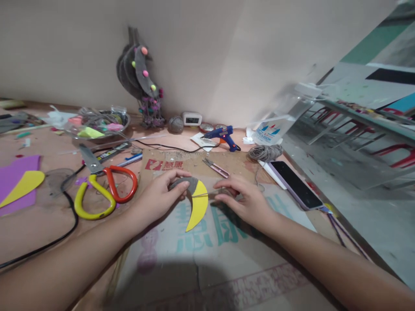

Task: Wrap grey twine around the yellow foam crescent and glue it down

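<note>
My left hand (164,194) presses on a grey felt piece (186,185) that overlaps a yellow crescent-shaped foam piece (197,207) on a sheet of printed cardboard (227,242). Its fingers curl over the grey piece and the thumb rests on it. My right hand (241,198) lies just right of the crescent, with its fingers bent and its fingertips on the cardboard next to a thin stick (201,195) that crosses the yellow piece. What, if anything, the right fingers pinch is too small to make out.
Big scissors with red and yellow handles (103,190) lie left. A blue glue gun (223,136), small snips (215,167), a twine ball (266,152) and a phone (296,183) lie behind and right. Purple and yellow foam (17,181) lies far left; a black cable (65,224) crosses the table.
</note>
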Demonstrator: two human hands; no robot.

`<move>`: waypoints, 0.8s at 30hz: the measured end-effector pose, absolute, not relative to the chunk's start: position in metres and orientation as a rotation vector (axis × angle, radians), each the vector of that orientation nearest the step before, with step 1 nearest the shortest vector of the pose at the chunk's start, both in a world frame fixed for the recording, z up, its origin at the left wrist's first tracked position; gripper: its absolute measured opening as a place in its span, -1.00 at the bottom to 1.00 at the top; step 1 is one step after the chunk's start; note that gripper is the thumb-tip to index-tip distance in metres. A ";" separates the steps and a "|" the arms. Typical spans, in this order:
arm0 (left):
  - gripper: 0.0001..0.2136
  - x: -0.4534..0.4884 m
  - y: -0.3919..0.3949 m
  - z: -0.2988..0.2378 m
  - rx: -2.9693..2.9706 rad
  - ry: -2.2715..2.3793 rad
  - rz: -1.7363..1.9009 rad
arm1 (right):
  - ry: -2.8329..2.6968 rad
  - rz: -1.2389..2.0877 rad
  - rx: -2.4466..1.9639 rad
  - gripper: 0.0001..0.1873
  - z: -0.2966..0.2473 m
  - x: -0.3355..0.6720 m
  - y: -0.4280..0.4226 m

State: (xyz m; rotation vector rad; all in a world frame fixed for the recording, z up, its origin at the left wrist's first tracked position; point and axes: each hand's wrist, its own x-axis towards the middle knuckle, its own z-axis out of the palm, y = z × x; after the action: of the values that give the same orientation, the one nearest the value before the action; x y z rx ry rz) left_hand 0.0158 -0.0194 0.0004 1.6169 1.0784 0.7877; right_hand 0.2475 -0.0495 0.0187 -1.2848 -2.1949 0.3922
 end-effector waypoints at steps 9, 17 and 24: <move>-0.76 0.017 -0.020 0.003 1.688 1.101 0.762 | -2.033 0.543 -1.412 -0.89 0.013 0.250 -0.045; -0.78 0.016 -0.020 0.005 1.682 1.063 0.770 | -2.054 0.559 -1.418 -0.90 0.011 0.248 -0.044; -0.79 0.017 -0.021 0.004 1.659 1.008 0.747 | -2.077 0.548 -1.428 -0.88 0.011 0.245 -0.044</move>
State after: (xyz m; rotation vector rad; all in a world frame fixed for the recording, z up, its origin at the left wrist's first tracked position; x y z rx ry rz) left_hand 0.0166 -0.0213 0.0042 1.6591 1.0075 0.7473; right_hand 0.2453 -0.0443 0.0115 -1.4279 -2.0768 0.5482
